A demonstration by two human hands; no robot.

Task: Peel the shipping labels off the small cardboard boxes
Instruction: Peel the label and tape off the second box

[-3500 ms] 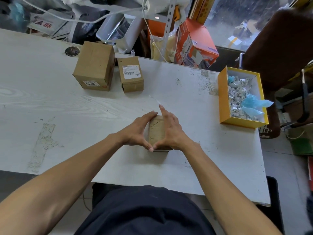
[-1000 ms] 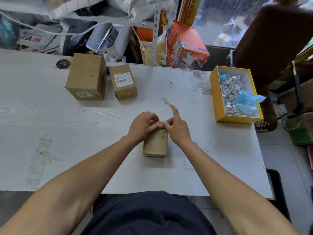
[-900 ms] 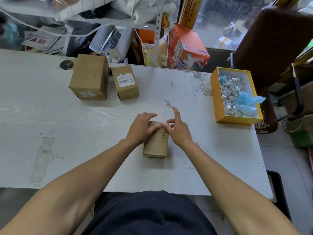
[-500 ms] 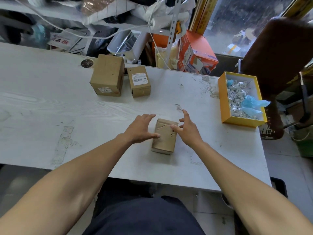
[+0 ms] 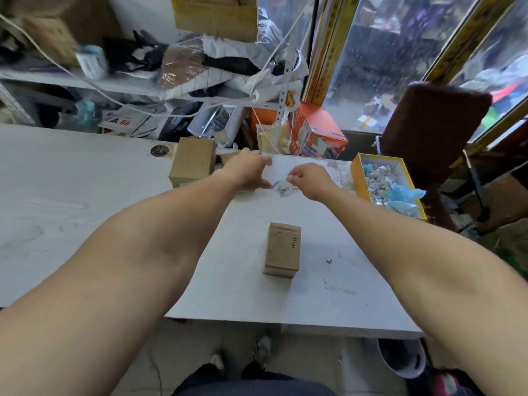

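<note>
1. We are judging the task as partway done: the near box (image 5: 282, 248) is standing alone in the middle of the white table (image 5: 85, 195), and no label is showing on the faces turned toward us, only a few dark marks and scuffs.
2. We are seeing two more boxes at the far edge. The large box (image 5: 192, 164) is standing just left of our left wrist, with a bit of pale sticker showing low on its front. The small far box (image 5: 227, 158) is peeking out behind our left hand; most of it is hidden, so we cannot tell whether its label is on.
3. We are reaching our left hand (image 5: 248, 170) over that small far box, fingers extended and loosely spread; whether they are touching the box we cannot tell.
4. We are pinching a crumpled, peeled label (image 5: 285, 188) in our right hand (image 5: 310, 178), fingers curled in around it, above the table between the far boxes and the yellow tray (image 5: 357, 178).
5. We are reckoning the tray, which is holding crumpled paper scraps and some blue plastic, is where this label belongs, and then the far boxes are remaining.
</note>
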